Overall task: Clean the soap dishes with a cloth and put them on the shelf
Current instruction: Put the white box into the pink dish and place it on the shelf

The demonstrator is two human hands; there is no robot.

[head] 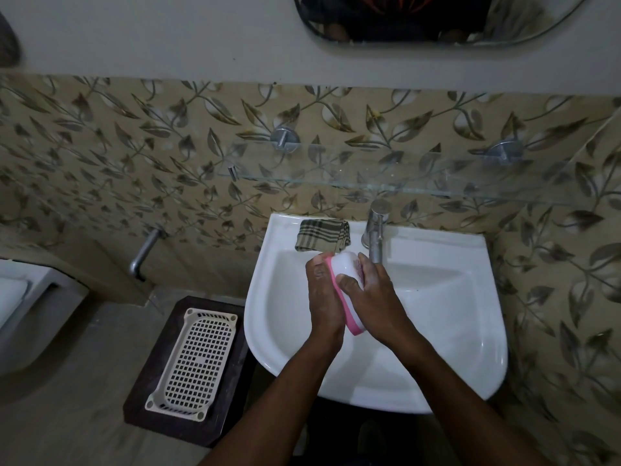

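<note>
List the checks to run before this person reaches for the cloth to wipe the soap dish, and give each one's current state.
1. Grip on the soap dish: ok, the left hand and the right hand both hold it above the sink.
2. Reach to the cloth: ok, it lies folded on the sink's back rim, beside the tap.
3. A hand free for the cloth: not ok, both hold the dish.
4. Room on the glass shelf: ok, no object shows on it.
5. Dirt or water on the dish: cannot tell, the picture is too dim.
</note>
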